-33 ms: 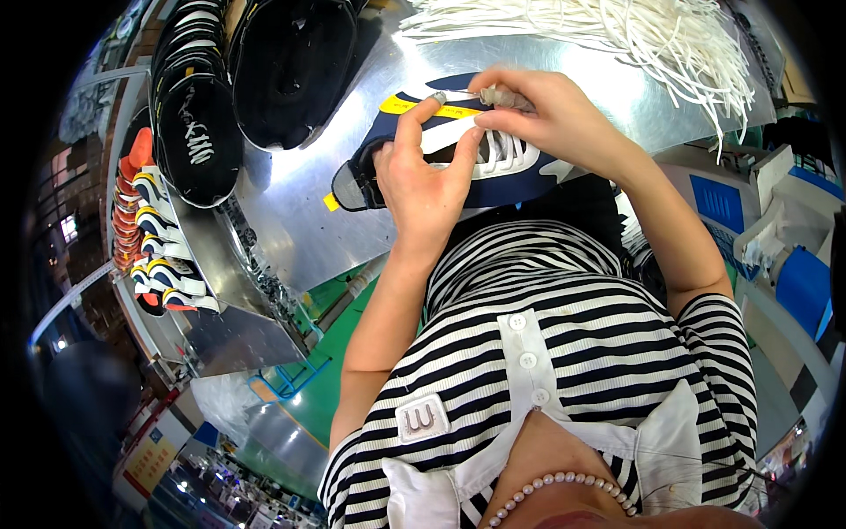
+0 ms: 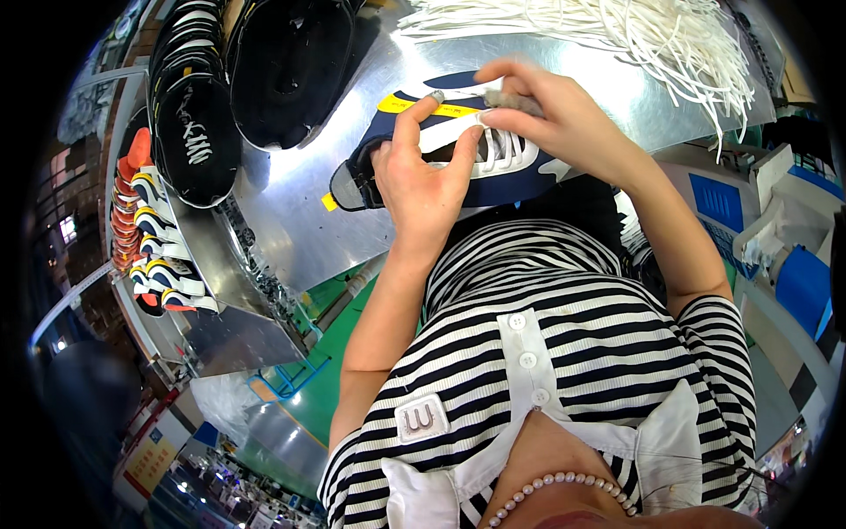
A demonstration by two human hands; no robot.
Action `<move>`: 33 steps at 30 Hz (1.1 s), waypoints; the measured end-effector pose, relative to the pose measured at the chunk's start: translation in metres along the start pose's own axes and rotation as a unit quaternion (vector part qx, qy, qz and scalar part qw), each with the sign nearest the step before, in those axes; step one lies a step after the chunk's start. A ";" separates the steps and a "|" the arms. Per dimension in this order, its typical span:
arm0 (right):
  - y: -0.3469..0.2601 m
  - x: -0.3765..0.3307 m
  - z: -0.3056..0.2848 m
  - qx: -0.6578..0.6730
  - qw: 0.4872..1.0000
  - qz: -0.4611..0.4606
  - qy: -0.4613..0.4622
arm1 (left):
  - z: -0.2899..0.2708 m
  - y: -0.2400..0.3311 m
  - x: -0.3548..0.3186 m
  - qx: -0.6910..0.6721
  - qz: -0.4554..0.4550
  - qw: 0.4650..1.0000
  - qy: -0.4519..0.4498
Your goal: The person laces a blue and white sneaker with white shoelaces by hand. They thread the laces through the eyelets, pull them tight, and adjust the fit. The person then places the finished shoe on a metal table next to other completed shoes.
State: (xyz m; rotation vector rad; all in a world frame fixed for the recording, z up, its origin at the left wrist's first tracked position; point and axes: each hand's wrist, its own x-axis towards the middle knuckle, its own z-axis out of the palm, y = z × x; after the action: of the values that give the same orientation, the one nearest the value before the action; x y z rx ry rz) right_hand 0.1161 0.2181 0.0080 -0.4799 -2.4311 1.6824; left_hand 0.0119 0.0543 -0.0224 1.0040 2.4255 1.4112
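Note:
A navy, white and yellow shoe upper [image 2: 529, 181] lies on its side on the metal table, partly laced with white shoelace [image 2: 505, 152]. My left hand [image 2: 423, 181] grips it near the collar, index finger on the yellow-and-white far side and thumb by the eyelet strip. A grey covering shows on that index fingertip. Close by on the right is my right hand [image 2: 546, 110], curled over the lacing with grey finger covers [image 2: 515, 103] on it. Its thumb sits at the eyelet strip and its index finger is lifted; whatever lies between the other fingers is hidden.
A heap of loose white laces [image 2: 599, 26] covers the far right of the metal table [image 2: 300, 238]. Black shoe uppers [image 2: 196, 141] stand stacked at the far left, beside a larger black piece [image 2: 291, 70]. Several orange-and-white shoe parts [image 2: 163, 238] hang along the left edge.
My right index finger has lifted off the thin strand near my left fingertip, and the right hand has shifted slightly to the right. My left hand and the shoe upper hold their place.

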 end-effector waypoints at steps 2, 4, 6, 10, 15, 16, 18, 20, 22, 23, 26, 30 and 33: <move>0.000 -0.018 0.000 0.004 0.999 0.015 0.030 | 0.000 -0.001 -0.001 0.003 0.002 1.000 0.001; -0.001 -0.030 0.007 -0.021 0.997 -0.011 0.068 | 0.000 0.000 -0.001 0.006 0.010 1.000 0.008; 0.003 -0.035 0.011 -0.014 0.997 -0.009 0.070 | 0.000 0.003 0.000 0.011 0.005 1.000 0.004; 0.003 -0.032 0.012 -0.050 0.997 -0.001 0.067 | -0.001 0.002 0.000 0.000 0.001 1.000 -0.002; 0.005 -0.024 0.022 -0.163 0.982 -0.047 0.080 | 0.002 -0.002 0.000 0.010 0.057 0.998 0.007; 0.007 -0.017 0.025 -0.195 0.975 -0.073 0.084 | 0.002 -0.003 0.000 0.016 0.080 0.997 0.010; 0.009 -0.006 0.041 -0.271 0.955 -0.101 0.067 | 0.000 0.006 -0.001 0.008 0.061 0.998 -0.015; 0.007 -0.001 0.040 -0.318 0.936 -0.125 0.084 | -0.003 0.011 -0.002 -0.011 0.060 0.998 -0.032; -0.002 -0.012 0.016 -0.290 0.951 -0.092 0.060 | -0.009 0.010 0.000 -0.101 -0.015 0.994 -0.038; -0.010 -0.021 -0.002 -0.252 0.964 -0.070 0.047 | -0.014 0.010 0.002 -0.147 -0.048 0.987 -0.042; -0.003 -0.015 -0.008 -0.119 0.989 -0.001 0.088 | -0.017 0.013 0.008 -0.240 -0.137 0.957 -0.092; 0.036 -0.002 0.031 -0.084 0.967 -0.060 0.234 | -0.004 0.003 0.007 -0.068 -0.003 0.996 -0.062; 0.038 -0.003 0.035 -0.114 0.958 -0.077 0.252 | -0.002 0.004 0.007 -0.043 0.019 0.998 -0.049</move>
State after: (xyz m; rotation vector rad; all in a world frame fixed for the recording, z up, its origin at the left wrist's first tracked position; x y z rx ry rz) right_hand 0.1148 0.1981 -0.0399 -0.6370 -2.2131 1.0574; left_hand 0.0071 0.0586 -0.0169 1.0780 2.2692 1.4292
